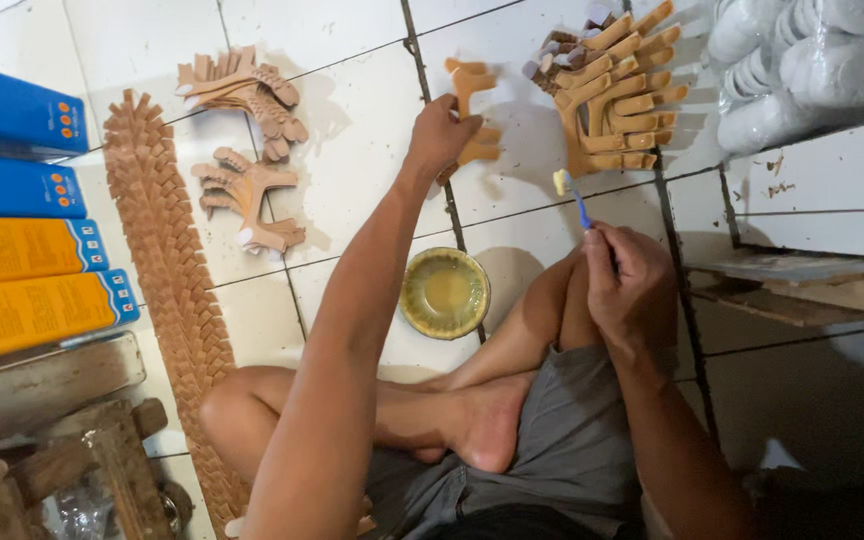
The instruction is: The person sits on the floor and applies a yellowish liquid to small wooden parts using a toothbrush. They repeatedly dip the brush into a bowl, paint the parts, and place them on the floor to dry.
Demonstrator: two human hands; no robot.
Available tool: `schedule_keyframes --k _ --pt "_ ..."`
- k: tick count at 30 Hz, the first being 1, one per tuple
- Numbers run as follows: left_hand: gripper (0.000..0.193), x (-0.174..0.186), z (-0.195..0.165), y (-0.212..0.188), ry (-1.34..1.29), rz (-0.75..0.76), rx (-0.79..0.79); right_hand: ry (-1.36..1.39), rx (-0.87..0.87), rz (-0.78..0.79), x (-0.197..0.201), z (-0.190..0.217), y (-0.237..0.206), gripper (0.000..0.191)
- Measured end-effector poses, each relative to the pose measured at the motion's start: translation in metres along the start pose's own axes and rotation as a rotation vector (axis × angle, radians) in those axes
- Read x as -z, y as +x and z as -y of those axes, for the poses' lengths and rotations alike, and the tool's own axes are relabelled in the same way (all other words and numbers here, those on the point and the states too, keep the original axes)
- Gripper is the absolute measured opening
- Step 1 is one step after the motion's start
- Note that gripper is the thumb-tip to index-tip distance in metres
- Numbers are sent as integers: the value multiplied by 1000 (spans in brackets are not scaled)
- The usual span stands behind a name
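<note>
While right fingers [607, 245] pinch the toothbrush [572, 195], left fingers [452, 118] clamped around a tan sole piece [472, 85].

Matt, bare tan wooden comb-shaped pieces [612, 95] lie on the glossy white tiled floor [352, 120] beside a shiny glazed yellow-green bowl [443, 292].

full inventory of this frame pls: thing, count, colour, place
small wooden piece stack: one, tan, floor top centre, under left hand
tall wooden piece pile: one, tan, top right
loose wooden piece clusters: two, tan, upper left
laid-out strip of pieces: one, tan, left
bowl: one, yellow-green, floor centre
brush: one, blue handle
boxes: four, two blue, two orange, left edge
wrapped white bundles: white, top right
left hand: on small stack
right hand: grip on brush
</note>
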State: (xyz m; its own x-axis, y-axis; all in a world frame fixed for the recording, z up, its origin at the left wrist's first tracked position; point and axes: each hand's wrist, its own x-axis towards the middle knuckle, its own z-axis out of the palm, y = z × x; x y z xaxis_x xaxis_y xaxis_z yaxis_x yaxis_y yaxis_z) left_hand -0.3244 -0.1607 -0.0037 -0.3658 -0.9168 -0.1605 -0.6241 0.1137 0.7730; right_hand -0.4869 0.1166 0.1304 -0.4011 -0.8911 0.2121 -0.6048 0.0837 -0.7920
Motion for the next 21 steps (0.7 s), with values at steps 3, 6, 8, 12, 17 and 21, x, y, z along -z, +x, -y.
schedule_keyframes --k 3,6,8,12,17,21 --pt "37 -11 10 7 13 -37 79 -53 55 -3 0 4 5 17" --pt "39 -15 12 12 -12 7 107 -81 23 1 -4 6 5 17" --pt "40 -17 13 16 13 -4 68 -86 -24 4 -7 4 3 17" --pt "39 -20 11 22 2 0 36 -44 -67 -14 -13 -1 1 18" --pt "39 -26 8 27 -17 18 56 -62 -83 -13 -15 -2 1 20" --pt "37 -29 5 27 -78 5 57 -102 -99 19 -14 1 1 21"
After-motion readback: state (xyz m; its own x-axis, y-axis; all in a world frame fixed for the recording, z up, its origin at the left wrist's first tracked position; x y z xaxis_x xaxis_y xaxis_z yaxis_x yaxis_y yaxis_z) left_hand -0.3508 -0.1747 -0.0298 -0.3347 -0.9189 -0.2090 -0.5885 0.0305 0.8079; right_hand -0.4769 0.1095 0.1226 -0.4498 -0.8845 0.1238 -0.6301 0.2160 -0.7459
